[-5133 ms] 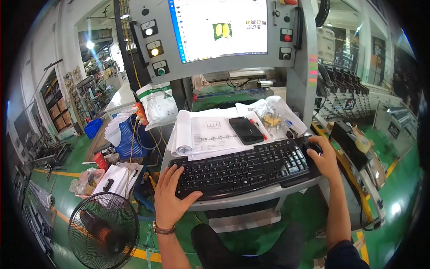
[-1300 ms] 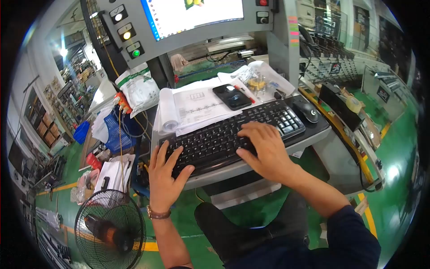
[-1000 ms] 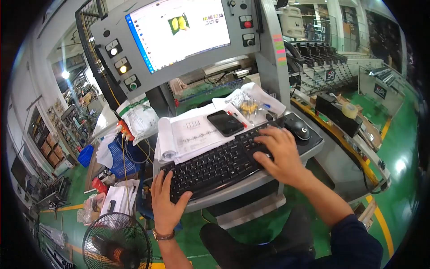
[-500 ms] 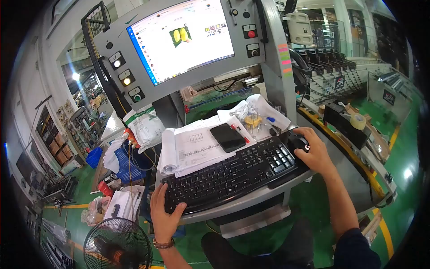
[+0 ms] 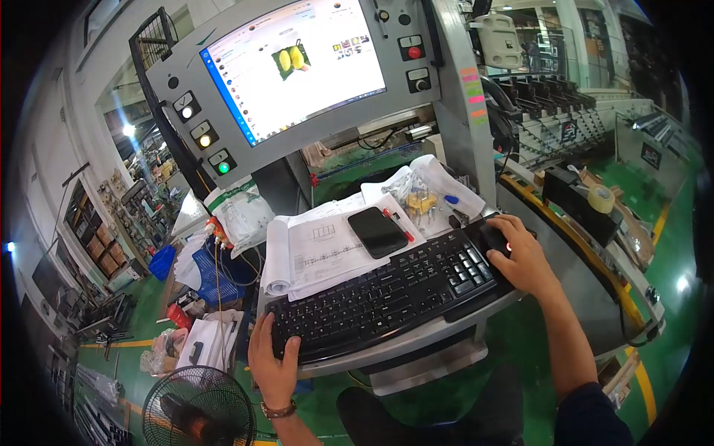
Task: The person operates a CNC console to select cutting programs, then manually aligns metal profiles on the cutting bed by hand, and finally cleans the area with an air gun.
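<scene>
Left fingers (image 5: 265, 333) straight, right fingers (image 5: 513, 227) curved

In front of you, the keyboard (image 5: 387, 293) lies on the desk (image 5: 410, 341), with your left hand (image 5: 274, 368) at its left end and the mouse (image 5: 491, 237), under your right hand (image 5: 526, 262), at its right. Behind the keyboard are the papers (image 5: 320, 249), on which the phone (image 5: 378, 233) lies, and the screen (image 5: 305, 104) is above and behind them.

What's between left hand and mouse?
Head view: the keyboard spans that stretch, from the left hand at its left end toward the mouse under the right hand.
</scene>
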`<state>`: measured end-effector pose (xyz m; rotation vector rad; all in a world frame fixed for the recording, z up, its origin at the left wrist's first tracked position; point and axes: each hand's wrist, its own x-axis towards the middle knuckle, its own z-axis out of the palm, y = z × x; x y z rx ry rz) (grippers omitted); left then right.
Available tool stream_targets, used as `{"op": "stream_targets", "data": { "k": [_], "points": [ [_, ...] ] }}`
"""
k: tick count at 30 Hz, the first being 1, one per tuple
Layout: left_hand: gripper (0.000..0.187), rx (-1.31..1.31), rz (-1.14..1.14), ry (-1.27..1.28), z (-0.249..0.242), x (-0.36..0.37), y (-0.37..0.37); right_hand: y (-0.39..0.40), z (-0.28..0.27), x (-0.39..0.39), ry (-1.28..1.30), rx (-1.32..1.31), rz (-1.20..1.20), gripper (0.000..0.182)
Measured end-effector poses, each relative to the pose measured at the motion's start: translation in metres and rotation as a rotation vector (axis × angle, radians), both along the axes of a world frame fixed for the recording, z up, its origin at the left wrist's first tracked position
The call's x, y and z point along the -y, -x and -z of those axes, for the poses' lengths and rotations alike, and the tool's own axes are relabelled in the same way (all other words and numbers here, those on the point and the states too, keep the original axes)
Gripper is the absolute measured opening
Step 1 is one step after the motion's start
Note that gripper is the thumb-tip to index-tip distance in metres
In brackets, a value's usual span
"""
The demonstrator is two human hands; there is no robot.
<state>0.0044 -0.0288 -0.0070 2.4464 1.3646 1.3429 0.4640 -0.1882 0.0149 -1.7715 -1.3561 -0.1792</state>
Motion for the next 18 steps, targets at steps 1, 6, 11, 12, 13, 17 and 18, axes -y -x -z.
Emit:
{"op": "stream_targets", "data": {
  "k": [1,6,11,12,13,17,18],
  "points": [
    [0.065,0.001,-0.012,-0.004,0.0004,0.0004,-0.0004,0.0003,0.0001,-0.0005,-0.001,-0.018,0.003,0.055],
    [0.059,0.021,-0.037,-0.027,0.0037,0.0017,-0.0015,0.0011,0.0019,-0.0017,-0.02,-0.029,0.024,0.053],
    [0.056,0.033,-0.066,-0.056,0.0051,0.0025,-0.0025,0.0026,0.0015,0.0006,-0.037,-0.015,0.034,0.053],
    [0.056,0.036,-0.065,-0.065,0.0072,0.0012,-0.0019,0.0032,0.0007,0.0003,-0.027,-0.025,0.035,0.052],
    [0.055,0.038,-0.062,-0.074,0.0082,0.0004,-0.0017,0.0039,-0.0004,0.0006,-0.017,-0.035,0.036,0.052],
    [0.053,0.045,-0.069,-0.081,0.0078,0.0022,-0.0032,0.0046,-0.0015,0.0013,0.002,-0.057,0.035,0.05],
    [0.053,0.046,-0.068,-0.083,0.0068,0.0026,-0.0037,0.0043,-0.0003,0.0008,-0.006,-0.045,0.037,0.05]
  ]
}}
